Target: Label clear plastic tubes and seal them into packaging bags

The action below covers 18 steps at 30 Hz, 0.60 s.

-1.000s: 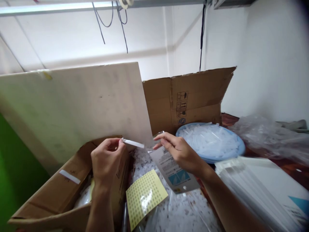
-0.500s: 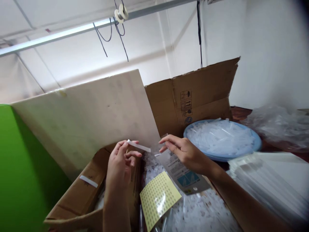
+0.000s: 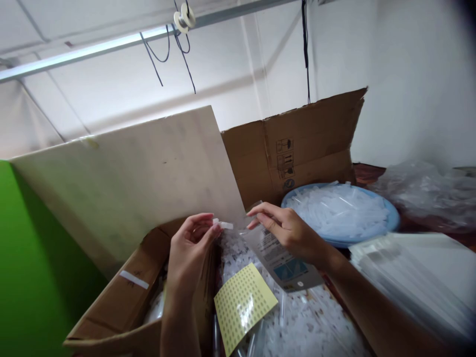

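Observation:
Between the thumb and fingers of my left hand (image 3: 193,243) is a small white plastic strip (image 3: 225,225), its free end pointing right. My right hand (image 3: 284,228) pinches the top of a clear printed plastic bag (image 3: 282,263), which hangs tilted with a blue picture and a round hole near its lower end. The strip's tip is close to the bag's upper edge but apart from it. Below both hands lies a yellow sheet of small round stickers (image 3: 245,302), on top of many small whitish pieces (image 3: 312,322).
An open cardboard box (image 3: 119,302) stands at left, under a pale board (image 3: 148,183). A blue basin (image 3: 394,218) heaped with translucent white strips sits behind my right hand. Stacked clear bags (image 3: 412,277) lie at right, with crumpled plastic (image 3: 427,193) beyond.
My left fingers have closed into a pinch further along the strip, so less of it shows. My right hand still holds the bag, slightly raised.

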{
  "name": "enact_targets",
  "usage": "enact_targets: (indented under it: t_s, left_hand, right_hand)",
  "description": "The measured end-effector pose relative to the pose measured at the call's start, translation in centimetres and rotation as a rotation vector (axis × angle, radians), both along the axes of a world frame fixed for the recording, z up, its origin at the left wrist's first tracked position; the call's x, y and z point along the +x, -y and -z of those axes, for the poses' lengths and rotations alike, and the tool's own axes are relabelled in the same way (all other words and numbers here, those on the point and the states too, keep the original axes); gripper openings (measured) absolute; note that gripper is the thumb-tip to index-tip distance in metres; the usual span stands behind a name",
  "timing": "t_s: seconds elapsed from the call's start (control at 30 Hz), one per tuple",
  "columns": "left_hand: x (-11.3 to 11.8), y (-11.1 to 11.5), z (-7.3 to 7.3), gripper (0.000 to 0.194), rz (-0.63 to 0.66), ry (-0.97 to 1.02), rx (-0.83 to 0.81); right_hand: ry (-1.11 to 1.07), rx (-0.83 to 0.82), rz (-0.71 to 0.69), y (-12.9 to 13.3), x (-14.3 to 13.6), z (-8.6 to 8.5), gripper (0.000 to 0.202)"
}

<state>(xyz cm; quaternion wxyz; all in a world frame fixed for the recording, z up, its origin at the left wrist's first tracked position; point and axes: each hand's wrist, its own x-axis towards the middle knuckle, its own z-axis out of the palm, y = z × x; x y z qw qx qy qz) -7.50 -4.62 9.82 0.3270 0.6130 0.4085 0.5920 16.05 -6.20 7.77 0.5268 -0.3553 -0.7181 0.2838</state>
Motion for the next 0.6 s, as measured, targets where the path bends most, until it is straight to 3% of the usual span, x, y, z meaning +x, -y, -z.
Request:
enact_targets:
  t_s: [0.13,0.3,0.6]
  left_hand:
    - [0.4,-0.1,0.4,0.021,-0.028,-0.231,0.055]
    - [1.3,-0.6,0.9,0.021,-0.085,-0.484,0.308]
    - [2.3,-1.1,1.8,0.008,-0.18,-0.656,0.427]
  right_hand:
    - [0.018,0.01,0.033,0.0,0.1,0.1,0.027]
    - [0.076,0.071,0.078,0.3,0.0,0.1,0.026]
    - [0.169,0.133,0.154,0.3,0.2,-0.1,0.025]
